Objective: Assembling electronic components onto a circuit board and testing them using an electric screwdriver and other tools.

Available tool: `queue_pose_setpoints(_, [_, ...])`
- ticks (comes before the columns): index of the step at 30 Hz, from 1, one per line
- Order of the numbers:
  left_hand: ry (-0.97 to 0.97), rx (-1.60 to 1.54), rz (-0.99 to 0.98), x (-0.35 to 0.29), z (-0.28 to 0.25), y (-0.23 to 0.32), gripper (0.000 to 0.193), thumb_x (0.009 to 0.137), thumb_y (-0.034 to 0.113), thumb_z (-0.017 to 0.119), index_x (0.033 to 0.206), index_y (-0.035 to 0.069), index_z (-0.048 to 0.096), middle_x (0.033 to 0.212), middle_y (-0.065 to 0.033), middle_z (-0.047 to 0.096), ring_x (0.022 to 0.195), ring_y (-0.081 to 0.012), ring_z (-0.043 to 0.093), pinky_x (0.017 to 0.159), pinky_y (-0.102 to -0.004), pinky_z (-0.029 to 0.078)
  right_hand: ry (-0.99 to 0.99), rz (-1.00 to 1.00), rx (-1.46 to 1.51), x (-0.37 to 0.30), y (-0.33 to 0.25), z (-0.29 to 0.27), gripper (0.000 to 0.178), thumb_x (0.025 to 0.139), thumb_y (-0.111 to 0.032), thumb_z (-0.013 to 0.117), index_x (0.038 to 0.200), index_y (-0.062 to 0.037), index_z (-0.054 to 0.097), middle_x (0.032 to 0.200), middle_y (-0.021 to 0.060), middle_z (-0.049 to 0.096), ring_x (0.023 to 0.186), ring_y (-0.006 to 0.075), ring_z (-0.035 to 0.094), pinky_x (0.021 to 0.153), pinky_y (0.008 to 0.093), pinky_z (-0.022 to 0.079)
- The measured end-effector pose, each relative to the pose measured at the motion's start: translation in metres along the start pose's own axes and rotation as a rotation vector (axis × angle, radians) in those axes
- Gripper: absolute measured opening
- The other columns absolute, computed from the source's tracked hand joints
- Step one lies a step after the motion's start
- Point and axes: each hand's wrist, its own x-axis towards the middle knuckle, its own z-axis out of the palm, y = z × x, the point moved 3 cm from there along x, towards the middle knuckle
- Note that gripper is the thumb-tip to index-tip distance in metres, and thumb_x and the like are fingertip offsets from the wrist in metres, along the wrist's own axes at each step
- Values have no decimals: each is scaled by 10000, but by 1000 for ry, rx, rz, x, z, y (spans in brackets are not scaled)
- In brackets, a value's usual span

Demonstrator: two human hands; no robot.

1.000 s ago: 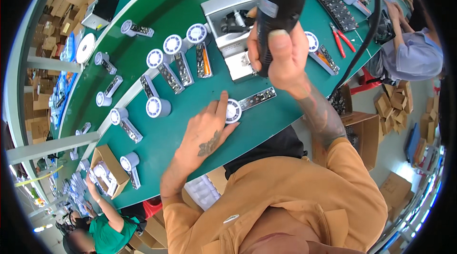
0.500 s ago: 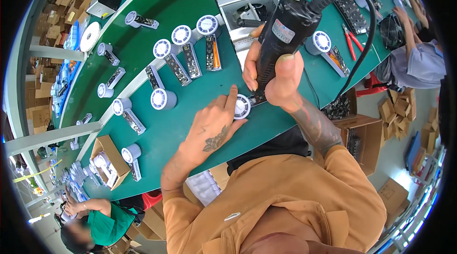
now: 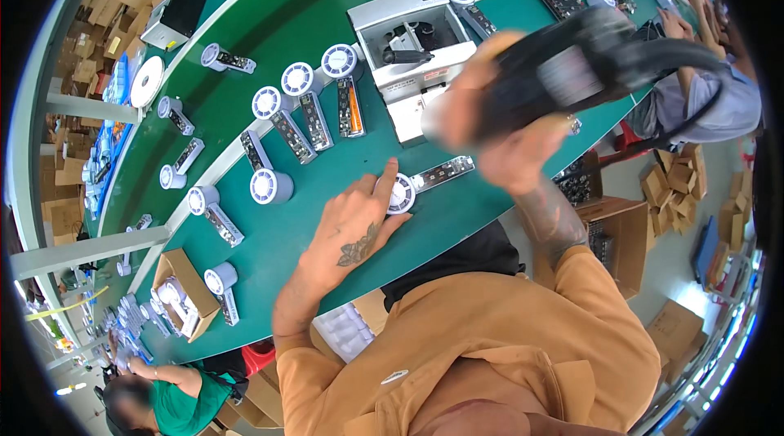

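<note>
A white handheld fan (image 3: 401,194), its handle exposing a circuit board, lies on the green work table (image 3: 335,179). My left hand (image 3: 353,222) holds its round head between index finger and thumb; the other fingers are partly hidden. My right hand (image 3: 518,157) is wrapped round a black corded electric screwdriver (image 3: 547,81), blurred by motion and tilted over the table to the right of the fan. The screwdriver's tip cannot be made out. Behind the fan stands a silver box-shaped machine (image 3: 408,60) with an open top.
Several similar fans with exposed boards, such as one fan (image 3: 351,105), stand along the table's back. A cardboard box (image 3: 189,297) of white parts is at the left. A black cable (image 3: 653,138) loops at the right. Other people sit at both ends of the table.
My right hand has lifted the screwdriver off the fan's handle and swung it to the right, baring the circuit board. My left hand stays on the fan.
</note>
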Motion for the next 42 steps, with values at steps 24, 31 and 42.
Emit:
queue_pose_setpoints(24, [28, 9, 5, -5, 0, 1, 688, 842, 234, 753, 1384, -79, 466, 922, -194, 637, 837, -342, 668, 675, -415, 548, -38, 133, 176, -26, 23, 30, 870, 880, -748, 519, 1233, 38, 396, 598, 89, 501, 434, 136, 483, 406, 276, 406])
queue_pose_setpoints(31, [35, 22, 23, -6, -1, -1, 689, 841, 233, 751, 1385, -82, 468, 910, -197, 631, 822, -338, 672, 667, -416, 549, -42, 134, 228, -30, 25, 33, 851, 872, -748, 534, 1177, 37, 412, 595, 86, 502, 438, 137, 483, 404, 273, 407])
queue_pose_setpoints(42, [5, 101, 59, -6, -2, -12, 595, 806, 327, 770, 1262, 14, 550, 982, -173, 638, 867, -356, 677, 682, -441, 557, -177, 126, 537, -62, 26, 15, 699, 873, -691, 603, 1245, -112, 478, 733, 83, 569, 516, 191, 530, 443, 335, 411])
